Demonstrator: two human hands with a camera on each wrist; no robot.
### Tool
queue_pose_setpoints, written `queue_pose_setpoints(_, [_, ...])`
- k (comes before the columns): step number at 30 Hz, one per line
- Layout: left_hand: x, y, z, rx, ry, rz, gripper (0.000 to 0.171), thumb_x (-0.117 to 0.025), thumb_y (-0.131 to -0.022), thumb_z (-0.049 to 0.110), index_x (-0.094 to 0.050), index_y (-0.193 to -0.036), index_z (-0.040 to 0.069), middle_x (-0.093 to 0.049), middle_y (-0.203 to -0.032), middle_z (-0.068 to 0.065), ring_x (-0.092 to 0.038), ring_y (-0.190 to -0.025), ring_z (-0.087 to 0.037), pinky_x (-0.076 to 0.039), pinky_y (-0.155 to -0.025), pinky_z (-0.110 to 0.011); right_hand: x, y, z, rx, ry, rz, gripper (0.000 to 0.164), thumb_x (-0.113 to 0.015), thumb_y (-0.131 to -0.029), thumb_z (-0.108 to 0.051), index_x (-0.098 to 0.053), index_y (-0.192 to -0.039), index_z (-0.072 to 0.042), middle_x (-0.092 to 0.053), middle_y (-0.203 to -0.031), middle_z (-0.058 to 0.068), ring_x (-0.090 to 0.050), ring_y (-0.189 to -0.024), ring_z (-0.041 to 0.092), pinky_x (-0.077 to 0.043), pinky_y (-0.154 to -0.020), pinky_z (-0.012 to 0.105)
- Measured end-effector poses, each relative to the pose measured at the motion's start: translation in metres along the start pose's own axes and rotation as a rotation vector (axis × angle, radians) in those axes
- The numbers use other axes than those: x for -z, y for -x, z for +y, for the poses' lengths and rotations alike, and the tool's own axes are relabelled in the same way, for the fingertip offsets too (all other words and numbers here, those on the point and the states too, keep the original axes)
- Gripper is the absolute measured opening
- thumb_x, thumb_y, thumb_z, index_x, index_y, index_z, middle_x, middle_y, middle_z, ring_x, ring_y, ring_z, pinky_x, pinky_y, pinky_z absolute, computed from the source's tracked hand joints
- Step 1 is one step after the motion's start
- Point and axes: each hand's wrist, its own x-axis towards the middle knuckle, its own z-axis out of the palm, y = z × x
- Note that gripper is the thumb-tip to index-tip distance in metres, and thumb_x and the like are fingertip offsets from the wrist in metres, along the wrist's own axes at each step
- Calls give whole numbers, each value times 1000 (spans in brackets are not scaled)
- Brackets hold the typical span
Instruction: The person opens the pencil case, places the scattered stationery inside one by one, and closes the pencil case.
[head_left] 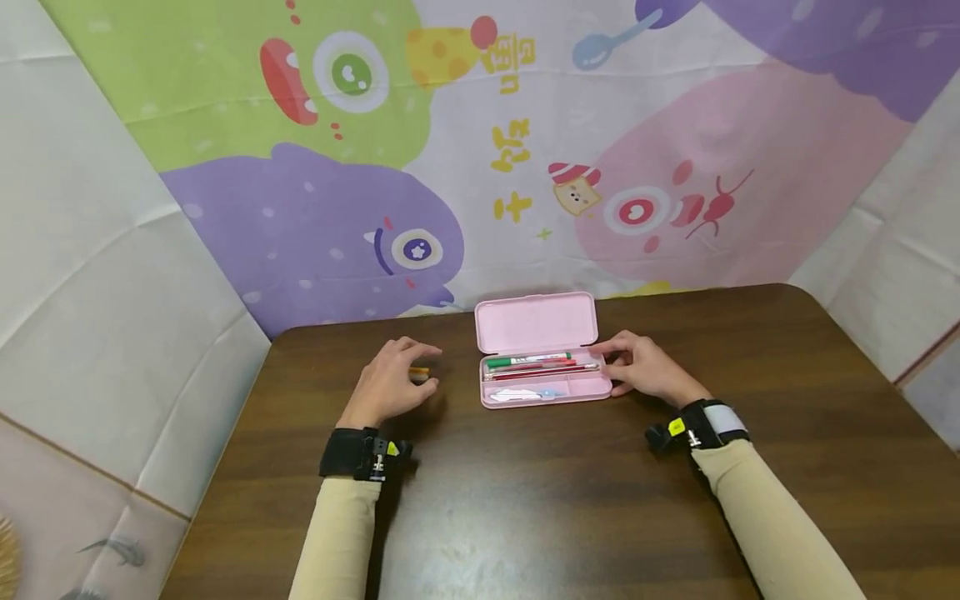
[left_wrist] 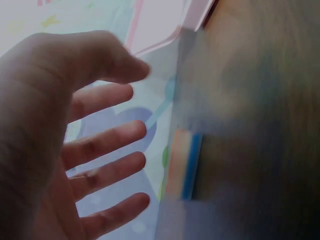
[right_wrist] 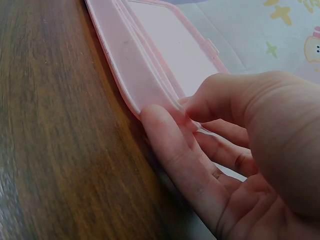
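A pink pencil case (head_left: 589, 387) lies on the table with its lid raised at the back. A green marker (head_left: 517, 361) and red pens or pencils (head_left: 536, 373) fill its back compartment. In the front one is a slim white and pale-blue item (head_left: 525, 394), kind unclear. My right hand (head_left: 647, 368) grips the case's right end, fingers at its rim and outer wall in the right wrist view. To the left, my left hand (head_left: 390, 379) is spread with fingers loosely bent beside a small eraser-like block (left_wrist: 184, 165), striped orange, cream and blue, apart from it in the left wrist view.
The brown wooden table (head_left: 510, 500) ends at the back against a printed cartoon cloth (head_left: 525, 250). Pale cloth walls (head_left: 150, 333) stand at both sides. Each wrist wears a black strap with a small camera.
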Motion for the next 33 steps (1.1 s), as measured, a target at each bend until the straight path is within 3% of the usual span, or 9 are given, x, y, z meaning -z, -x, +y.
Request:
queue_pose_setpoints(3, [5, 4, -9, 28, 13, -26, 53, -78, -92, 24, -75, -145, 19, -70, -143, -14, -63, -137, -40, -58, -106, -65, -1, 0, -1, 4, -3, -5, 44, -73, -106, -2, -68, -149, 7, -53, -129, 24, -62, -91, 16, -67, -71, 27])
queue_pose_setpoints(9, [11, 8, -19, 35, 32, 7, 53, -76, -89, 14, -77, -142, 13, -72, -141, -17, -65, -134, -44, -55, -108, -65, -1, 0, -2, 10, -2, -11, 44, -73, -107, -3, -67, -149, 7, -53, -129, 25, -61, -91, 18, -67, -71, 26])
queue_pose_setpoints(18, [-1, 2, -18, 16, 34, 42, 42, -79, -86, 9, -82, -127, 10, -76, -130, -17, -70, -126, -43, -56, -111, -61, 0, 0, 0, 8, -1, -9, 45, -73, -106, -3, -67, -149, 7, -53, -129, 24, -61, -91, 19, -67, -70, 26])
queue_pose_setpoints(25, [-60, -22, -94, -22, -27, 74, 46, -88, -82, 21, -82, -128, 23, -75, -129, -6, -72, -120, -36, -60, -105, -55, 0, 0, 1, -12, 6, -6, 45, -72, -106, -3, -67, -150, 5, -53, -130, 24, -61, -93, 23, -67, -71, 26])
queue_pose_setpoints(33, [-64, -23, -91, -13, -44, 90, 39, -88, -82, 19, -84, -121, 19, -78, -125, -9, -71, -120, -40, -58, -106, -56, 0, -1, 1, -12, 1, -9, 45, -73, -106, -3, -67, -150, 5, -53, -131, 24, -61, -94, 23, -68, -72, 26])
